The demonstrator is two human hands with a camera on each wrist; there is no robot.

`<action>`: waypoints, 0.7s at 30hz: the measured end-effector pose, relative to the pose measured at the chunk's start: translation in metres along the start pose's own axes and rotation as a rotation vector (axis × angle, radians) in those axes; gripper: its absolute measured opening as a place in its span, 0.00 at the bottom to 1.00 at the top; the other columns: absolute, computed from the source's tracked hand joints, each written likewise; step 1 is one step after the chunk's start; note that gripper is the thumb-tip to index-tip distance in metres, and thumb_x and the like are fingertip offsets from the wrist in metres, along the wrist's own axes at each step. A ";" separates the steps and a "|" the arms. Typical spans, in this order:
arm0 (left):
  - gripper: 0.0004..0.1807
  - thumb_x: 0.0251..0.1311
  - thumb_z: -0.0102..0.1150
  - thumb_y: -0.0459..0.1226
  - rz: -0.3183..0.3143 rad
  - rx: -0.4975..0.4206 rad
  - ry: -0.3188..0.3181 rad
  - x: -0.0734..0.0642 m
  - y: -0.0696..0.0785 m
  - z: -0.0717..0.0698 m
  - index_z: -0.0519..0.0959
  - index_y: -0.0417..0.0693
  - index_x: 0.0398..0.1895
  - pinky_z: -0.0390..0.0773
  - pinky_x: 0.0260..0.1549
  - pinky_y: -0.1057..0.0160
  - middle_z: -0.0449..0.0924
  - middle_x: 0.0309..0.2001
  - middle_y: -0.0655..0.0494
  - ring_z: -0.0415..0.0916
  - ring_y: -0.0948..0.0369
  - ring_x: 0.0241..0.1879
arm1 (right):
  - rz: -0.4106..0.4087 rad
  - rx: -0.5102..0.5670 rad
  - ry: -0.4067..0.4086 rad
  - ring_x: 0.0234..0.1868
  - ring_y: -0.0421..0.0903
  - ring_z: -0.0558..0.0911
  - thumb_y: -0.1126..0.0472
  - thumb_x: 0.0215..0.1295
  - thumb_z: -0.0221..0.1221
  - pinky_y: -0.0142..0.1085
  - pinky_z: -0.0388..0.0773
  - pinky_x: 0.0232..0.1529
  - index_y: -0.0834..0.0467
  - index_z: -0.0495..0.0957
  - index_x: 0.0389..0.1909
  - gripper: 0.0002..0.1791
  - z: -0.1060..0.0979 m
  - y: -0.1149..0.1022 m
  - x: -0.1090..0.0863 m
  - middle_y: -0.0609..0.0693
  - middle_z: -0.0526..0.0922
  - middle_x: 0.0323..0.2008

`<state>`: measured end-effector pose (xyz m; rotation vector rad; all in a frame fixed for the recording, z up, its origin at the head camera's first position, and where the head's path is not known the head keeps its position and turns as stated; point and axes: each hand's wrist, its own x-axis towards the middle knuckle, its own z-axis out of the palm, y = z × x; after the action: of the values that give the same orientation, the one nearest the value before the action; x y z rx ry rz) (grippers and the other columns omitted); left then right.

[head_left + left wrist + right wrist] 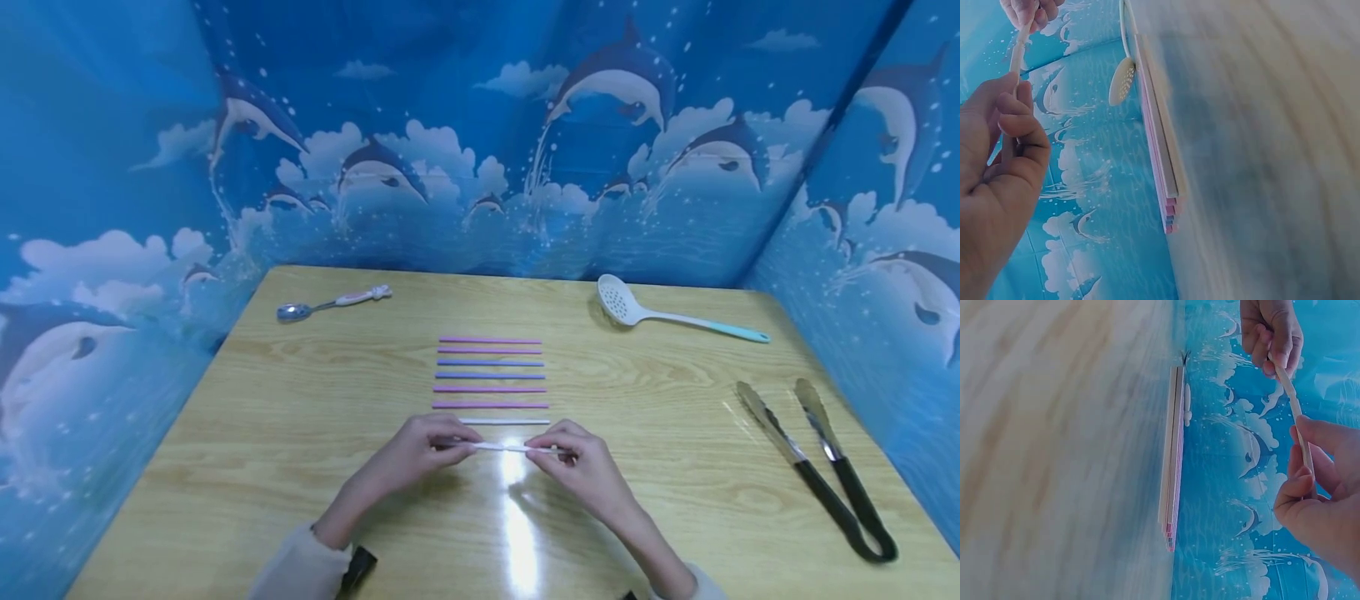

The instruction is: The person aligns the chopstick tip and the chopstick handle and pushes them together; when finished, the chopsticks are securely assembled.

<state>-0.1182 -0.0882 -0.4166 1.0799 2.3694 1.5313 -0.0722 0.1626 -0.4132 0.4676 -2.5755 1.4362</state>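
Note:
In the head view my left hand [422, 457] and right hand [583, 468] hold a thin white straw [501, 447] level above the table, one near each end. Each hand pinches it between thumb and fingers. Seen from the right wrist, the straw [1298, 412] has a slight bend or joint midway between the hands; the left wrist view also shows this straw [1017, 57] spanning them. Just beyond lies another white straw [510, 422], the nearest of a parallel row that includes pink straws [491, 389] and blue-purple straws [491, 376].
On the wooden table [247, 467], a spoon [333, 303] with a figured handle lies back left. A white slotted skimmer [637, 312] with a turquoise handle lies back right, and black-handled tongs [817, 467] lie at the right. A blue dolphin-print curtain [465, 167] surrounds the table.

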 end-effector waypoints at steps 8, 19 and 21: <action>0.08 0.60 0.60 0.33 -0.008 0.040 -0.006 0.006 0.005 0.001 0.83 0.40 0.40 0.81 0.37 0.70 0.84 0.38 0.50 0.81 0.64 0.36 | -0.060 -0.017 0.056 0.22 0.30 0.67 0.67 0.52 0.68 0.26 0.69 0.20 0.59 0.85 0.31 0.05 0.001 -0.001 0.000 0.42 0.79 0.28; 0.07 0.57 0.61 0.30 0.064 0.028 0.032 0.011 0.002 0.006 0.82 0.38 0.39 0.81 0.35 0.69 0.82 0.35 0.50 0.78 0.65 0.34 | -0.062 -0.009 0.096 0.22 0.31 0.66 0.68 0.52 0.67 0.25 0.67 0.19 0.59 0.84 0.30 0.04 0.000 -0.002 0.000 0.44 0.80 0.28; 0.07 0.57 0.61 0.30 0.072 0.024 0.036 0.011 0.001 0.006 0.82 0.38 0.38 0.81 0.34 0.69 0.82 0.35 0.51 0.77 0.66 0.34 | -0.058 0.000 0.095 0.22 0.31 0.67 0.68 0.52 0.67 0.25 0.68 0.19 0.59 0.84 0.30 0.04 0.000 -0.003 0.000 0.44 0.80 0.28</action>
<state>-0.1228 -0.0766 -0.4154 1.1646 2.4036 1.5628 -0.0717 0.1611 -0.4109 0.4590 -2.4673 1.4040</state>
